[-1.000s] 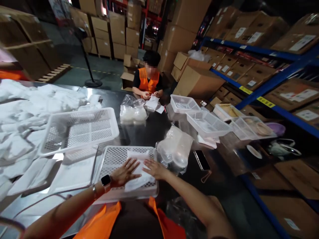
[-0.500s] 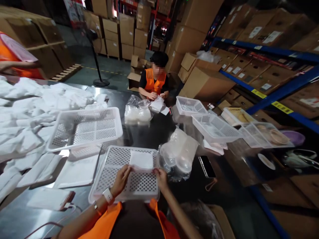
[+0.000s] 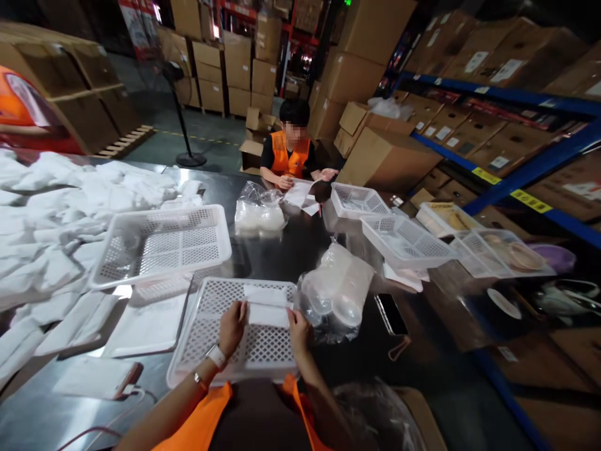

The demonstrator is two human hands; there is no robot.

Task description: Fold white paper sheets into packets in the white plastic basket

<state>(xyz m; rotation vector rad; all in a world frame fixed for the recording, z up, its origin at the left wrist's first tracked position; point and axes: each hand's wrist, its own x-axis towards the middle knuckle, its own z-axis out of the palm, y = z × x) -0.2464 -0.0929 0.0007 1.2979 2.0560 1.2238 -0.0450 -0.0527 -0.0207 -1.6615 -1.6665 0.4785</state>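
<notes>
A thin white sheet [image 3: 267, 315], partly folded, lies over an upturned white perforated plastic basket [image 3: 206, 338] in front of me. Whether it is paper, cloth or a flat pouch I cannot make out. My left hand [image 3: 232, 329] pinches its left corner. At the right corner, my right hand [image 3: 300, 329] grips the same near edge, which is lifted and folded over toward the far side. Just right of the basket rests a clear plastic bag [image 3: 339, 282] with round, pale containers inside.
Left of me stand a large white basket [image 3: 162, 275] and a heap of white pouches [image 3: 42, 219]. A phone [image 3: 390, 315] lies at right, a power bank [image 3: 96, 377] with a cable at near left. Across the table a co-worker [image 3: 288, 153] handles white sheets. More baskets [image 3: 408, 241] sit far right.
Both my hands have moved slightly away from me, bringing the sheet's near edge up and over. The co-worker across the table has spread one hand out to the side.
</notes>
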